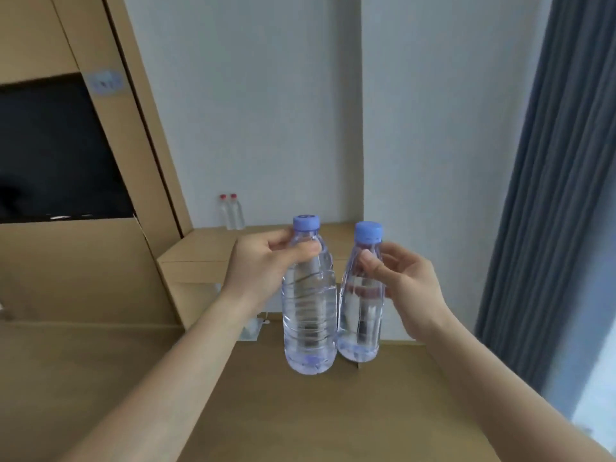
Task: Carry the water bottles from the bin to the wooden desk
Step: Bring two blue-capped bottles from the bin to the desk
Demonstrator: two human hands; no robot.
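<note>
Two clear water bottles with blue caps are upright over the wooden desk (pixel 333 411). My left hand (pixel 263 265) grips the neck of the left bottle (pixel 310 315), whose base is at or just above the desk top. The right bottle (pixel 361 311) sits beside it, almost touching, and my right hand (pixel 403 285) holds its upper part with thumb and fingers. I cannot tell whether the bases rest on the wood. The bin is out of view.
Two small red-capped bottles (pixel 230 211) stand on a raised wooden shelf (pixel 206 245) against the white wall. A dark screen (pixel 56 151) fills the wooden panel at left. A grey curtain (pixel 553 195) hangs at right.
</note>
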